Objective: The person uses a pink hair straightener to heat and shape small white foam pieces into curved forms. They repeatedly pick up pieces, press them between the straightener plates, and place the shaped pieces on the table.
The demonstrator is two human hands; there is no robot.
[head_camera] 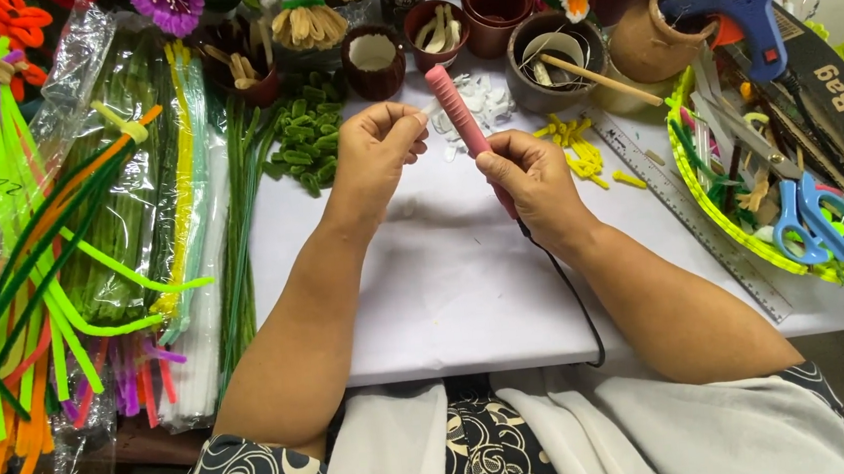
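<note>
My right hand (530, 184) grips a pink rod-shaped tool (456, 110) with a black cord (572, 290) that runs down off the table's front edge. The tool tilts up and away toward the left. My left hand (380, 150) is closed beside the tool's upper end, pinching a small white piece (429, 109) against it. Just behind both hands lies a scatter of small white petal-like pieces (480, 102) on the white table (445, 275).
Bundles of green, orange, yellow and pink pipe cleaners (52, 256) fill the left. Brown cups (374, 60) stand at the back. Green bits (302, 136), yellow bits (581, 149), a metal ruler (686, 211), a blue glue gun (740, 1) and a tray with blue scissors (817, 221) are nearby.
</note>
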